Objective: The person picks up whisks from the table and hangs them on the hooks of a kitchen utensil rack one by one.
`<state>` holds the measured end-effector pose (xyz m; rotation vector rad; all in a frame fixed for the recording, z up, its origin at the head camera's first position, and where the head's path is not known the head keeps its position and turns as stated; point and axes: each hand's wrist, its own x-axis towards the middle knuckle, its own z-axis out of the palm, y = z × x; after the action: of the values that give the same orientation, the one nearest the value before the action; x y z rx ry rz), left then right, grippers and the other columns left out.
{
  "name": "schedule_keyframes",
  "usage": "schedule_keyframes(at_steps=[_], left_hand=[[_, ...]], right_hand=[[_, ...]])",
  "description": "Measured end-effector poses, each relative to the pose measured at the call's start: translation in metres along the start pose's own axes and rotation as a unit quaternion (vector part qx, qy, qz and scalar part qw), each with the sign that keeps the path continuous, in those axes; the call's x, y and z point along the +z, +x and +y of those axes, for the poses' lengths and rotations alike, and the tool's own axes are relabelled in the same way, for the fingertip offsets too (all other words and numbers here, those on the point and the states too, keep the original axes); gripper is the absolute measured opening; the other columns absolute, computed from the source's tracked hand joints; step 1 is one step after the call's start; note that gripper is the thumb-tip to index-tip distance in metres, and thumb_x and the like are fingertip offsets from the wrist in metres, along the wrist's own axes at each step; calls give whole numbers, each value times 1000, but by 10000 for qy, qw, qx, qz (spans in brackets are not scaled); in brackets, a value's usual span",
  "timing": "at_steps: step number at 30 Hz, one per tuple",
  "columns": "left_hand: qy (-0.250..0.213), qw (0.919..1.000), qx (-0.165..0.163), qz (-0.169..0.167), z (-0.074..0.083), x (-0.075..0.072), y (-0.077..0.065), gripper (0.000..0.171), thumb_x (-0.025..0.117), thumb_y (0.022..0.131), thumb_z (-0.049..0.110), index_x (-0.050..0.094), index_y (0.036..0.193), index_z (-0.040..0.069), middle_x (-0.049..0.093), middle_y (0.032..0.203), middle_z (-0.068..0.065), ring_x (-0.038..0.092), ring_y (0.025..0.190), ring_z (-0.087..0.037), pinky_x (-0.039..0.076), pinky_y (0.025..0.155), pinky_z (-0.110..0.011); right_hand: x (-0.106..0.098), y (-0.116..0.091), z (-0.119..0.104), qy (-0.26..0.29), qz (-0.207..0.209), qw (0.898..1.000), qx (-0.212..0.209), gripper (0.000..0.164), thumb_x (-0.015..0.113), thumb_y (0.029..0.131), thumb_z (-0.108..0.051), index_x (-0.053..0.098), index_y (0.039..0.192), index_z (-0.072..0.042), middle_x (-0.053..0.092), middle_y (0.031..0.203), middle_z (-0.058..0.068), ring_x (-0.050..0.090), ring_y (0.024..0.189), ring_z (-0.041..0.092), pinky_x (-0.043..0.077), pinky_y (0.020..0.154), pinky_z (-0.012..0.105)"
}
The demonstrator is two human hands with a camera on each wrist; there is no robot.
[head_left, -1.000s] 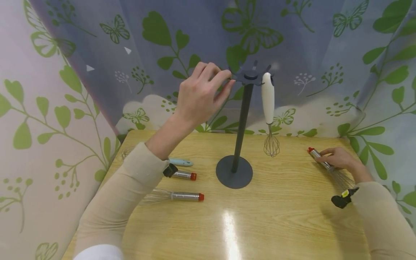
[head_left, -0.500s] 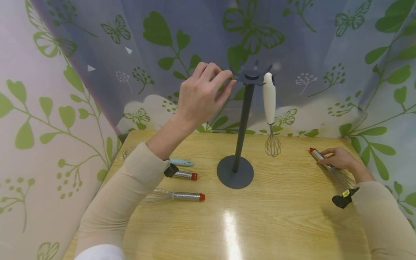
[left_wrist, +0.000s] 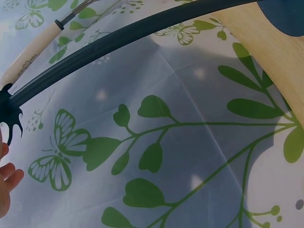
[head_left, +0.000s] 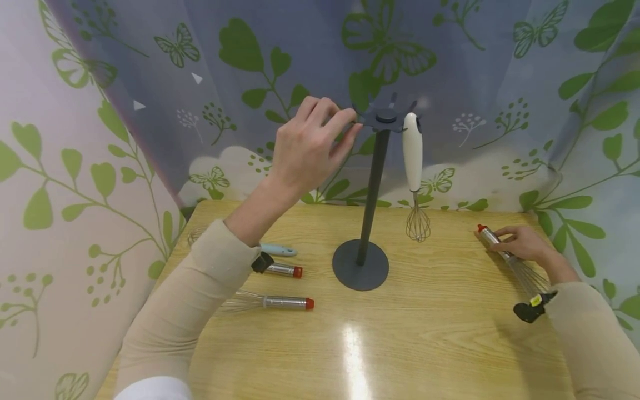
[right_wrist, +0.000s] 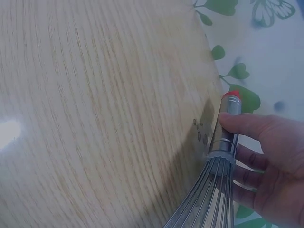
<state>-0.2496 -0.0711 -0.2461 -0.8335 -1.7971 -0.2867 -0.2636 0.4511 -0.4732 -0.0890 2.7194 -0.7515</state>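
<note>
At the upper middle of the head view, my left hand (head_left: 307, 144) pinches a hook arm at the top of a dark grey utensil stand (head_left: 374, 200). A whisk with a white handle (head_left: 413, 153) hangs from another hook on its right side. At the table's right, my right hand (head_left: 532, 247) grips a metal-handled whisk (head_left: 489, 238) with a red end cap. In the right wrist view the thumb lies across that whisk's handle (right_wrist: 229, 114), and its wires fan toward the bottom. Only part of the left hand (left_wrist: 5, 190) shows in the left wrist view.
Left of the stand's round base (head_left: 361, 266) lie a light-blue-handled whisk (head_left: 279, 250), a red-capped metal handle (head_left: 285, 270) and another red-capped whisk (head_left: 285, 303). My left forearm covers parts of them. A leaf-patterned curtain (head_left: 300, 44) encloses the wooden table (head_left: 430, 333).
The red-capped end of the whisk in my right hand has shifted slightly right and up, and the right wrist has moved a little right. My left hand stays on the stand.
</note>
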Motion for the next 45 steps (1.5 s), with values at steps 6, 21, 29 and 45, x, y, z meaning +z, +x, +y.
schedule_keyframes(at_steps=[6, 21, 29, 45], left_hand=[[-4, 10000, -6, 36, -1, 0, -1, 28, 59, 109, 32, 77, 104, 12, 69, 92, -9, 65, 92, -29, 55, 54, -36], [-33, 10000, -1, 0, -1, 0, -1, 27, 59, 109, 31, 78, 105, 11, 69, 92, -9, 64, 92, -29, 54, 54, -36], [-83, 10000, 2, -11, -1, 0, -1, 27, 59, 109, 31, 77, 105, 11, 69, 92, -9, 64, 92, -29, 55, 54, -36], [-86, 9999, -7, 83, 0, 1, 0, 26, 60, 109, 30, 77, 104, 11, 69, 90, -9, 64, 91, -30, 54, 52, -37]], right_hand=[[-1, -1, -2, 96, 121, 9998, -116, 59, 64, 106, -22, 46, 144, 18, 69, 118, 41, 67, 79, 13, 55, 63, 30], [-3, -5, -14, 81, 689, 9973, -227, 57, 69, 103, -24, 51, 145, 11, 64, 126, 44, 73, 88, 24, 57, 64, 33], [-4, -7, -22, 155, 964, 9951, -137, 65, 66, 104, -33, 46, 150, 9, 62, 128, 44, 73, 88, 29, 57, 63, 33], [-3, -11, -46, 468, 1362, 9895, -110, 65, 66, 105, -35, 47, 151, 6, 61, 128, 42, 70, 82, 18, 59, 63, 36]])
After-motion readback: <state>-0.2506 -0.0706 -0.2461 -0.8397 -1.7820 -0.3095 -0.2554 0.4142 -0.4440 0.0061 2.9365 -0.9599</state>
